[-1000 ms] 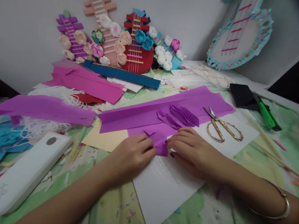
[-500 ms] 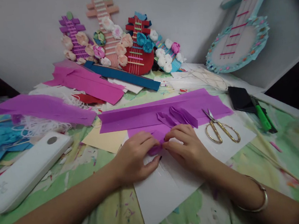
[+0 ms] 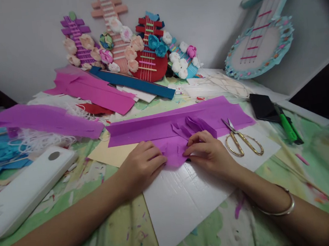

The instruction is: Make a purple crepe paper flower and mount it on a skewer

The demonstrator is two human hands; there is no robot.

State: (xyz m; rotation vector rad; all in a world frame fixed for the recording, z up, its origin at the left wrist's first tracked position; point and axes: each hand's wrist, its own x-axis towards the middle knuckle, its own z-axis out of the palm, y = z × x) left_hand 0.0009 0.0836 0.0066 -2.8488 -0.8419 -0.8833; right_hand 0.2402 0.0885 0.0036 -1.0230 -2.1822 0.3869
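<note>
Between my hands a small piece of purple crepe paper [image 3: 174,154] is held spread out, just over a white board [image 3: 184,203]. My left hand [image 3: 145,166] pinches its left edge, with the fingertips partly hidden. On the opposite edge, my right hand [image 3: 210,151] grips it between thumb and fingers. Folded purple paper pieces [image 3: 197,125] lie just beyond my right fingers, on a long purple crepe strip [image 3: 158,124]. Gold-handled scissors [image 3: 241,138] rest with their blades parted, right of my right hand.
A white oblong device [image 3: 30,190] lies at left. Magenta paper [image 3: 90,89] and a blue strip [image 3: 133,82] lie behind. Decorated paper instruments [image 3: 151,57] lean on the wall. A black phone-like slab [image 3: 264,107] and a green cutter [image 3: 288,125] are at right.
My hands have moved apart, the left one leftward and the right one slightly right. The small purple paper, bunched before, is now stretched flatter between them.
</note>
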